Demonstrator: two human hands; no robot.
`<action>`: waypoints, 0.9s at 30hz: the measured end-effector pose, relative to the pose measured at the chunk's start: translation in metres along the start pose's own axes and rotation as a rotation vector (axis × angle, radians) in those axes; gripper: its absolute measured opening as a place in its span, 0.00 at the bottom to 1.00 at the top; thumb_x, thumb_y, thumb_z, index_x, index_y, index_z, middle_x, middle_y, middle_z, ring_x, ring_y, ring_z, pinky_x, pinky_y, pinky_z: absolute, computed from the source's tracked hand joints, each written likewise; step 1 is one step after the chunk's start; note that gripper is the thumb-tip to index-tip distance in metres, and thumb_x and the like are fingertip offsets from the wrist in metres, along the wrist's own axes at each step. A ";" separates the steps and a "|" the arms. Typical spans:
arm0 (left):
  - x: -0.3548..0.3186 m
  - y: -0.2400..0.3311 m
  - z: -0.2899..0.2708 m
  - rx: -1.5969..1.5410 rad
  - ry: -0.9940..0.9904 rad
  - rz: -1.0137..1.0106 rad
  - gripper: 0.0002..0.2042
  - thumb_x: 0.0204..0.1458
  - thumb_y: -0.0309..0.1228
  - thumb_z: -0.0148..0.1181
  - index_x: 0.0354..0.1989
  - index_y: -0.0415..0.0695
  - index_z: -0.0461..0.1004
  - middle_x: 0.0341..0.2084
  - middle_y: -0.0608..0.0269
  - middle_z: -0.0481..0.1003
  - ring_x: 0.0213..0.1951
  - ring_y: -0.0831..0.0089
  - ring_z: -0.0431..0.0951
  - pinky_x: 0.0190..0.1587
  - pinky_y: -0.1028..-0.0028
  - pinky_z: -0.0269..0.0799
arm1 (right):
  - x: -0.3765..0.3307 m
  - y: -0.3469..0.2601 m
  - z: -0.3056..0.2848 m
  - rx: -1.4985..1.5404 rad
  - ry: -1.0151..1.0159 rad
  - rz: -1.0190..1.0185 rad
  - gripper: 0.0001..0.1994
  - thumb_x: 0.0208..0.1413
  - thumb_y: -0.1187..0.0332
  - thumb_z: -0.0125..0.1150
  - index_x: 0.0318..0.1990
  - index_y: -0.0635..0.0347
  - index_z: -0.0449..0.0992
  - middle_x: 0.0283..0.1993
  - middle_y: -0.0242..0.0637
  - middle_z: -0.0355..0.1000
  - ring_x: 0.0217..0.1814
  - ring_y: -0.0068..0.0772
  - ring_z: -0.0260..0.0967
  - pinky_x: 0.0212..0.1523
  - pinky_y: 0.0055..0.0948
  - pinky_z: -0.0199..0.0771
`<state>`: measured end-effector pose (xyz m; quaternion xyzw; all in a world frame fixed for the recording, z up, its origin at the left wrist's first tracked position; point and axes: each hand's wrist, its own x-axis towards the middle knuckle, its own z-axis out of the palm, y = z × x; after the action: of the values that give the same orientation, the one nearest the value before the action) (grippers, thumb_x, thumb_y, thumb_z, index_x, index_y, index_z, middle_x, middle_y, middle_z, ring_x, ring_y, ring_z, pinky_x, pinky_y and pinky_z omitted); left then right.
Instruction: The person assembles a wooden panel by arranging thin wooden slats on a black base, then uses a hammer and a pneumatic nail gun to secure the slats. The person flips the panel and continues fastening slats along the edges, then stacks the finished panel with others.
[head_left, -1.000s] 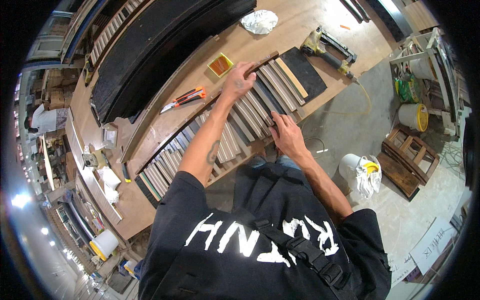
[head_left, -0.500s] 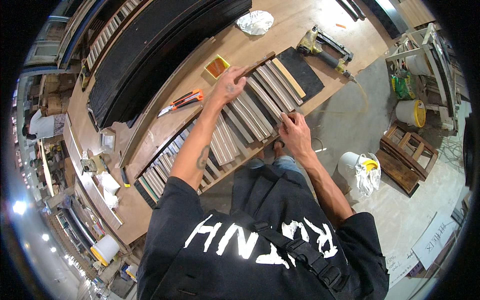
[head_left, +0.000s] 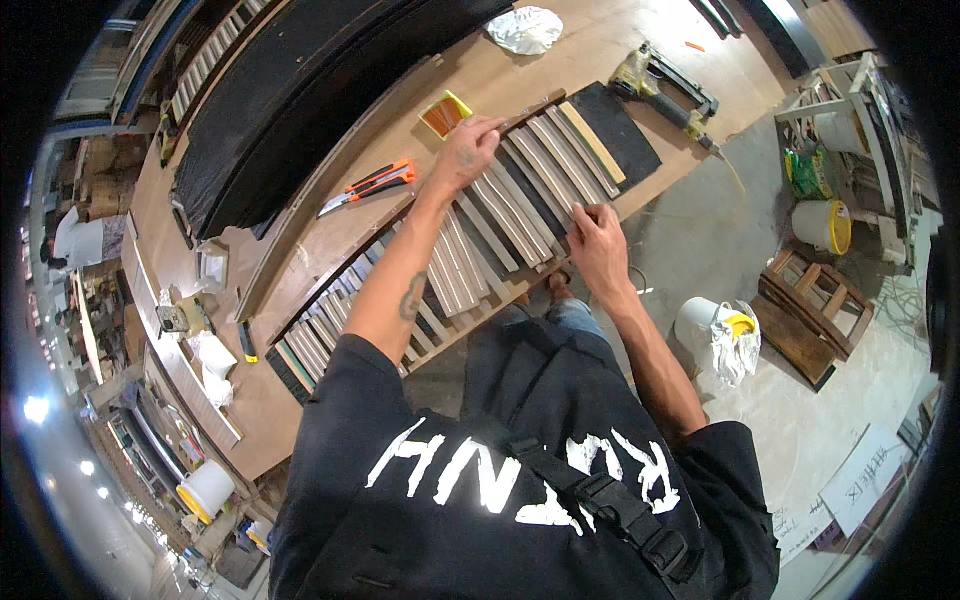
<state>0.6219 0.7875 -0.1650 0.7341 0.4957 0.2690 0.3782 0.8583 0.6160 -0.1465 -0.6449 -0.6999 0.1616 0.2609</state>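
A row of narrow grey-beige strips (head_left: 502, 222), some with pale edges, lies side by side on a long dark board. My left hand (head_left: 468, 152) is at the far edge of the row, its fingers closed at the far end of one strip (head_left: 541, 168). At the near end of that same strip, my right hand (head_left: 598, 243) pinches with thumb and fingers. The fingertips partly hide both ends. A dark gap shows just left of this strip. Bare black board (head_left: 622, 130) shows at the row's right end, beside a yellowish strip (head_left: 592, 142).
Beyond the row lie an orange utility knife (head_left: 370, 185), a yellow box of brown contents (head_left: 443, 115) and a white crumpled bag (head_left: 525, 31). A nail gun (head_left: 662, 92) with its hose rests at right. Large black curved panels (head_left: 300, 100) stand behind. A white bucket (head_left: 697, 322) is on the floor.
Both hands have shifted slightly right and away from me. The strip between them sits closer to the group on its right, and the dark gap to its left is wider.
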 end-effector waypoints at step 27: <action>-0.068 0.013 -0.016 0.180 0.202 -0.111 0.20 0.57 0.29 0.57 0.58 0.38 0.76 0.56 0.48 0.74 0.57 0.51 0.75 0.60 0.64 0.69 | -0.041 -0.009 -0.002 0.089 0.062 -0.032 0.18 0.51 0.75 0.67 0.51 0.60 0.78 0.46 0.48 0.73 0.47 0.51 0.74 0.45 0.43 0.78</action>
<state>0.5915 0.7257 -0.1463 0.7058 0.5930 0.2747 0.2734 0.8533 0.5743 -0.1464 -0.6263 -0.6937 0.1683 0.3134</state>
